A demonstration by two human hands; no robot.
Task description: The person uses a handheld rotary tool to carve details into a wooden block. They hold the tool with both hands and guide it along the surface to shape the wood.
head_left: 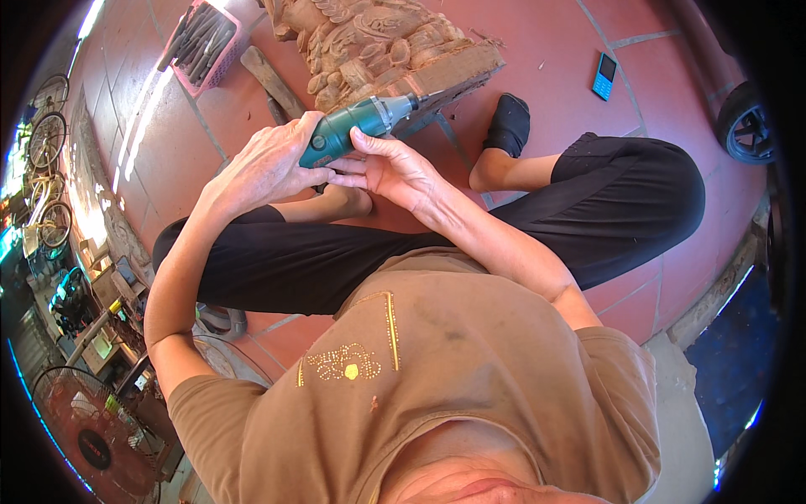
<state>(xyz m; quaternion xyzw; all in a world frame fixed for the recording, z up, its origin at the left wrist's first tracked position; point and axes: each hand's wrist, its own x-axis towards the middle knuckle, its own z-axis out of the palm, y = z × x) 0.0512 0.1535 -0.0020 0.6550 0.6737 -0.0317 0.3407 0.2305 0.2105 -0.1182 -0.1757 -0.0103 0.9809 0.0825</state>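
A green straight die grinder (342, 134) with a grey metal collar is held in both my hands, its thin bit pointing to the upper right. My left hand (267, 164) is wrapped round the rear of the body. My right hand (390, 170) grips it farther forward, thumb on top and fingers below, partly hidden. Just beyond the tool lies a carved brown wooden piece (369, 49) with rounded relief shapes and a flat base. In the picture the bit's tip overlaps the edge of that base; whether it touches the wood I cannot tell.
A wooden mallet-like bar (273, 81) lies left of the carving. Farther left stands a pink basket (200, 84) of carving tools. A blue keypad phone (604, 76) rests on the red tiles at right, near a black wheel (745, 123). A fan (96, 445) stands lower left.
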